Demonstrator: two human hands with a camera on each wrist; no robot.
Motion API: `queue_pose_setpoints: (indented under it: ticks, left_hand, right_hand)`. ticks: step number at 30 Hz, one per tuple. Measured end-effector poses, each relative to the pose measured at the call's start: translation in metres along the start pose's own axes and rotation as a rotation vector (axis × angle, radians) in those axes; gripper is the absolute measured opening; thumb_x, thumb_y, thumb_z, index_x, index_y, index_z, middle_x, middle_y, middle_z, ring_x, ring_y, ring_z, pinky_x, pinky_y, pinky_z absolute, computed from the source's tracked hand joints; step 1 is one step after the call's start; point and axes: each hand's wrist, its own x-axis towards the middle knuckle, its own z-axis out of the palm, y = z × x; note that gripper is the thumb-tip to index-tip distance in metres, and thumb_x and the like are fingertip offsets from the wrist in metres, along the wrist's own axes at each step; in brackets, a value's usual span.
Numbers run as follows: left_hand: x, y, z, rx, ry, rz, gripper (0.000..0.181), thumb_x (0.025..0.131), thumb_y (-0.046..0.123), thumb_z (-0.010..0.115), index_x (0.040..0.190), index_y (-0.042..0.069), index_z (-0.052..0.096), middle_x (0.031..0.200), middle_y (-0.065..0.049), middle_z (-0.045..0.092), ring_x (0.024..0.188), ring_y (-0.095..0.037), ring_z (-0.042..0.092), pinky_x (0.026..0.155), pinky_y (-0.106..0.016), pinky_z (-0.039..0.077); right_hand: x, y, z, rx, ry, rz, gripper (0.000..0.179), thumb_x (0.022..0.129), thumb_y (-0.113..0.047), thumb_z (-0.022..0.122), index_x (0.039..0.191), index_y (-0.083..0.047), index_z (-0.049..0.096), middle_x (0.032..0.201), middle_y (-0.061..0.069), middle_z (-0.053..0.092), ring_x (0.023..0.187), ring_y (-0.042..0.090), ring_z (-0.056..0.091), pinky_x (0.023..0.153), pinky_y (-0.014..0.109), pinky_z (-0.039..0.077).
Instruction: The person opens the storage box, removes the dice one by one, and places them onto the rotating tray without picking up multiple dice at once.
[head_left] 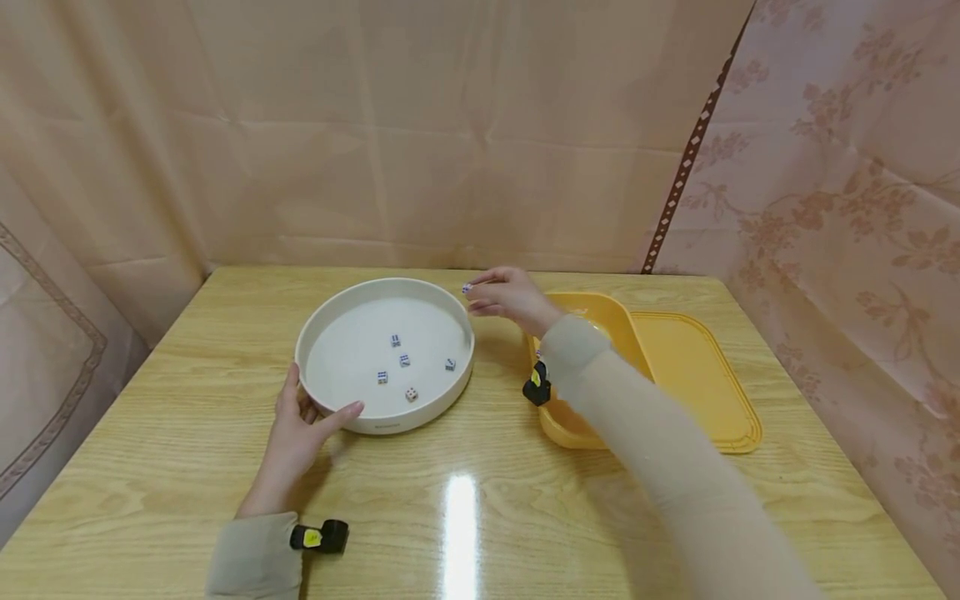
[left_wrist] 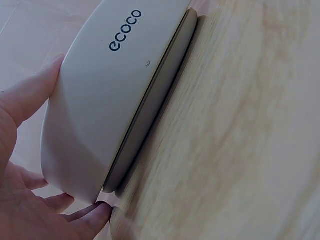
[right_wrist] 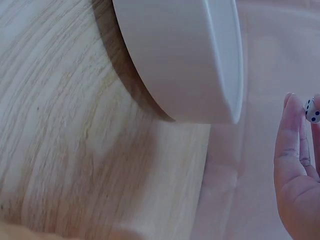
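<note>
My left hand (head_left: 296, 433) holds the near left side of a round white tray (head_left: 390, 423), its thumb at the front rim and its fingers round the outer wall. Several white dice (head_left: 405, 360) with mostly blue pips lie spread on the tray's floor. Just beyond the tray's right rim, my right hand (head_left: 513, 298) pinches a die (right_wrist: 312, 111) between its fingertips, raised above the table. In the left wrist view, the tray's outer wall (left_wrist: 95, 100) carries dark "ecoco" lettering.
A yellow plastic box (head_left: 630, 325) stands right of the tray, partly hidden under my right forearm. Beside it lies a flat yellow lid (head_left: 697, 375). The wooden table (head_left: 375, 508) ends at hanging curtains (head_left: 420, 167) behind.
</note>
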Motion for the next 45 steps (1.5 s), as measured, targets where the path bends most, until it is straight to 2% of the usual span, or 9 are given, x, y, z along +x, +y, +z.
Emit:
queue_pose_setpoints:
  ticks: [3,10,12,21,28,33,37,42,45]
  left_hand:
    - [0.000,-0.001,0.000,0.000,0.002,-0.003,0.121,0.087,0.031,0.077,0.156,0.022,-0.022,0.165,-0.020,-0.005,0.152,-0.041,0.011,0.126,-0.048,0.019]
    - [0.000,-0.002,0.000,0.004,-0.003,-0.003,0.122,0.087,0.032,0.078,0.155,0.023,-0.023,0.165,-0.020,-0.011,0.152,-0.043,0.011,0.125,-0.049,0.019]
    - [0.000,-0.002,0.000,0.004,-0.004,-0.004,0.122,0.087,0.032,0.078,0.155,0.023,-0.023,0.165,-0.019,-0.012,0.152,-0.043,0.010,0.125,-0.049,0.019]
    - [-0.001,-0.004,-0.001,-0.004,0.004,-0.006,0.123,0.086,0.034,0.078,0.155,0.023,-0.023,0.165,-0.020,-0.009,0.152,-0.042,0.011,0.126,-0.049,0.019]
    - [-0.001,-0.004,-0.001,-0.001,0.008,-0.007,0.124,0.084,0.035,0.079,0.156,0.024,-0.022,0.165,-0.019,-0.008,0.152,-0.042,0.012,0.125,-0.049,0.020]
    - [0.000,-0.003,0.000,0.000,0.005,0.003,0.124,0.085,0.036,0.079,0.156,0.022,-0.021,0.165,-0.019,-0.009,0.152,-0.042,0.010,0.125,-0.050,0.018]
    - [0.000,-0.003,0.000,0.003,0.004,0.003,0.124,0.085,0.035,0.079,0.156,0.022,-0.022,0.165,-0.019,-0.010,0.152,-0.042,0.010,0.125,-0.050,0.018]
    - [0.001,-0.004,0.000,0.003,0.003,0.003,0.122,0.086,0.032,0.078,0.156,0.022,-0.021,0.165,-0.019,-0.009,0.152,-0.041,0.011,0.125,-0.049,0.019]
    - [0.001,-0.004,0.000,0.001,0.003,0.000,0.122,0.086,0.031,0.078,0.156,0.023,-0.021,0.165,-0.019,-0.010,0.152,-0.041,0.011,0.125,-0.048,0.019]
  right_hand:
    - [0.004,0.003,0.006,0.005,0.005,0.015,0.031,0.094,-0.001,0.063,0.123,0.009,0.057,0.132,0.030,0.059,0.078,0.018,0.070,0.081,0.029,0.063]
    - [0.011,0.011,0.021,0.013,0.005,0.056,0.033,0.093,0.004,0.062,0.124,0.011,0.057,0.130,0.035,0.057,0.068,0.013,0.067,0.081,0.031,0.063]
    - [0.012,0.013,0.024,0.015,0.004,0.062,0.033,0.093,0.004,0.063,0.124,0.011,0.058,0.130,0.034,0.058,0.067,0.013,0.067,0.073,0.025,0.063]
    - [0.018,0.017,0.045,-0.021,-0.010,0.082,0.034,0.092,0.003,0.065,0.124,0.010,0.059,0.109,0.022,0.067,0.064,0.012,0.067,0.065,0.021,0.061]
    - [0.020,0.019,0.058,-0.033,-0.030,0.115,0.033,0.091,0.004,0.065,0.123,0.010,0.060,0.124,0.031,0.063,0.065,0.013,0.067,0.066,0.023,0.062]
    - [0.021,0.020,0.064,-0.033,-0.032,0.134,0.032,0.092,0.004,0.063,0.123,0.010,0.059,0.122,0.029,0.064,0.067,0.014,0.067,0.079,0.031,0.063]
    - [0.023,0.022,0.067,-0.041,-0.034,0.143,0.032,0.092,0.005,0.063,0.123,0.010,0.058,0.109,0.023,0.067,0.066,0.014,0.066,0.083,0.034,0.063]
    - [0.027,0.025,0.069,-0.115,-0.023,0.147,0.029,0.090,0.006,0.065,0.119,0.009,0.061,0.087,0.010,0.064,0.062,0.014,0.064,0.064,0.024,0.062]
    - [0.030,0.026,0.070,-0.173,-0.023,0.151,0.026,0.088,0.006,0.067,0.114,0.008,0.062,0.080,0.008,0.063,0.062,0.013,0.063,0.058,0.022,0.060]
